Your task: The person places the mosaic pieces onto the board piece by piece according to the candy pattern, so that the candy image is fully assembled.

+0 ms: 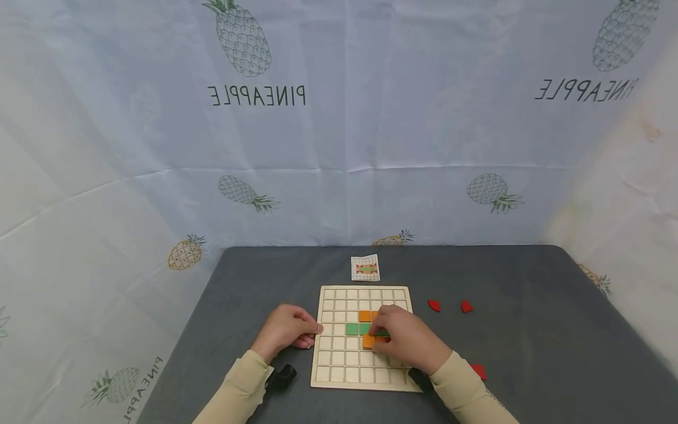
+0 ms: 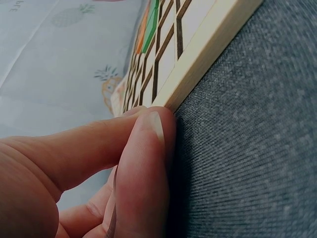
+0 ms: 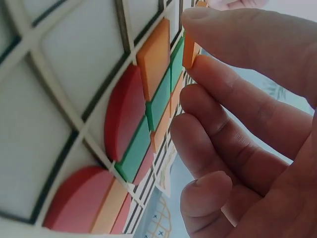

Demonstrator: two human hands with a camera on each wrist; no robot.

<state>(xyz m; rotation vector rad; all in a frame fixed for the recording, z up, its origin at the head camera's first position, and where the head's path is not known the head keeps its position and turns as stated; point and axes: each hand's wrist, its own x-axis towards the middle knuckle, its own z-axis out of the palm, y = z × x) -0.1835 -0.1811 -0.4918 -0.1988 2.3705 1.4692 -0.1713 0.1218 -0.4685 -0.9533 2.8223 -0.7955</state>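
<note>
A light wooden grid board (image 1: 331, 358) lies flat on the table, with several coloured tiles in its cells. My left hand (image 1: 288, 328) is at the board's left side; in the left wrist view its thumb and index finger pinch the wooden edge (image 2: 190, 72). Over the board, my right hand (image 1: 410, 337) pinches a small orange square tile (image 3: 189, 49) between thumb and index finger, its other fingers curled loosely. Below it in the right wrist view are a seated orange tile (image 3: 154, 52), green tiles (image 3: 159, 101) and red curved pieces (image 3: 126, 111). That hand hides part of the pattern in the head view.
A small printed pattern card (image 1: 365, 268) lies beyond the board. Red pieces rest on the dark table (image 1: 529, 330) to the right: a leaf-shaped one (image 1: 434, 305), another (image 1: 467, 306), and one (image 1: 478, 371) beside my right sleeve. A pineapple-print cloth (image 1: 344, 129) hangs behind.
</note>
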